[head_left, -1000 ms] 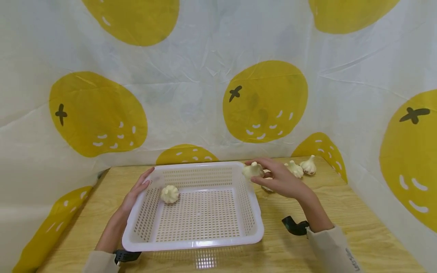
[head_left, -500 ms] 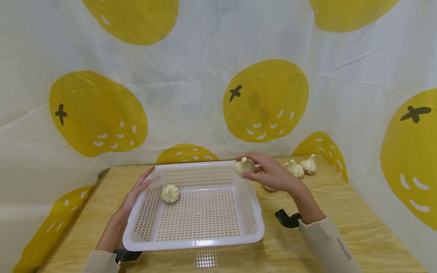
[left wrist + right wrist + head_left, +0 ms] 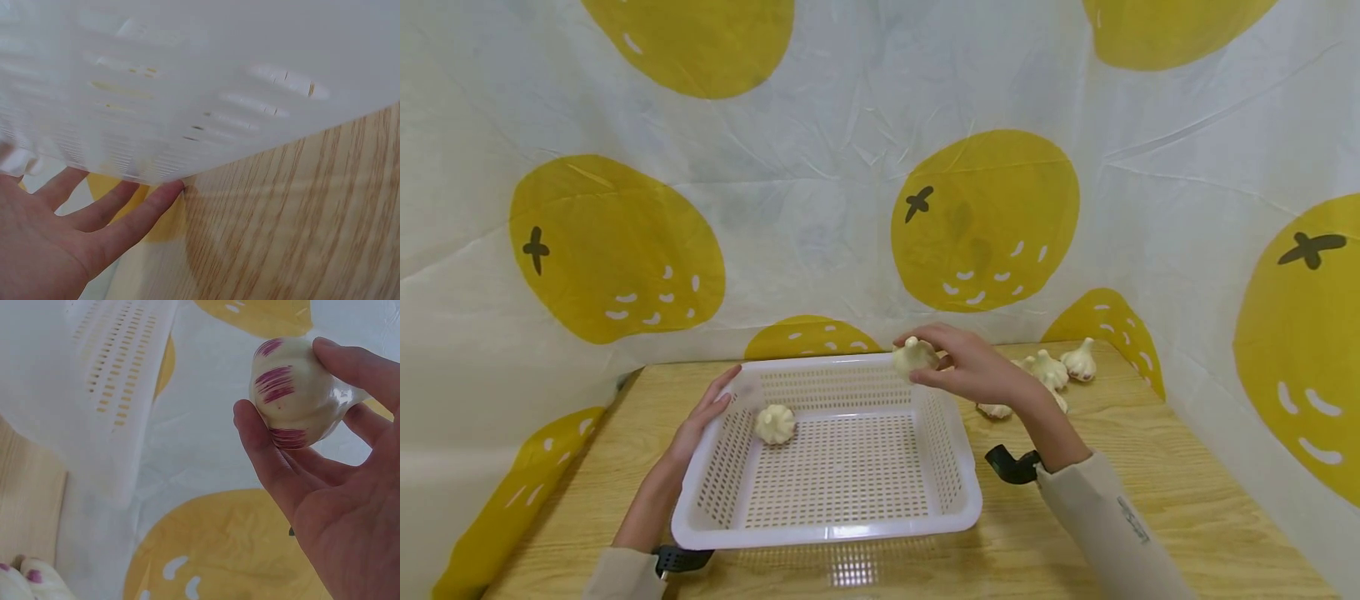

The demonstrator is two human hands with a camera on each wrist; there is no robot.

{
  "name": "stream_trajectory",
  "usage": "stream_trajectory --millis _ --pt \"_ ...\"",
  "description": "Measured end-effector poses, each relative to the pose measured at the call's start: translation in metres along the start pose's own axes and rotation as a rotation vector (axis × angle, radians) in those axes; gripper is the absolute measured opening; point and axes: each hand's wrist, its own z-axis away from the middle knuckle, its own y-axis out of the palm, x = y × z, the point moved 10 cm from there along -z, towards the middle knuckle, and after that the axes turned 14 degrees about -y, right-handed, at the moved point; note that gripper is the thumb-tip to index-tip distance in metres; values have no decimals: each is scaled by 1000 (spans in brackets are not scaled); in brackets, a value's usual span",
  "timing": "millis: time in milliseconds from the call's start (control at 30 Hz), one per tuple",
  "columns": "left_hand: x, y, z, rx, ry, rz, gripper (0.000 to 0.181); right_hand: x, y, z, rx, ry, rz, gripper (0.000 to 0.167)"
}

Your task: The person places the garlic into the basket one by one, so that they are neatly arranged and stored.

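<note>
In the head view, my right hand (image 3: 966, 364) pinches a garlic bulb (image 3: 915, 358) between thumb and fingers, above the far right corner of a white plastic basket (image 3: 826, 533). Purple streaks show on the held bulb (image 3: 294, 394) in the right wrist view. One other garlic bulb (image 3: 775, 425) sits inside the basket at the left. My left hand (image 3: 696, 425) rests against the basket's left side; in the left wrist view its fingers (image 3: 134, 228) lie fairly straight, touching the outer wall.
Several garlic bulbs (image 3: 1078, 361) lie on the wooden table (image 3: 1150, 467) right of the basket, partly hidden by my right hand. A white cloth (image 3: 820, 250) with yellow fruit prints hangs behind and at the sides. Black straps (image 3: 681, 559) circle both wrists.
My right hand has moved left and slightly up with the garlic bulb, from beside the basket's right rim to over its far right corner. The left hand and basket stay nearly still.
</note>
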Motion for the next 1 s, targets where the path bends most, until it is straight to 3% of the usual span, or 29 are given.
stream_trajectory --millis 667,1000 --pt "0 0 -1 9 8 19 58 10 31 -49 89 -71 -27 37" --pt "0 1 0 16 14 21 58 6 54 -68 74 -68 -84 41"
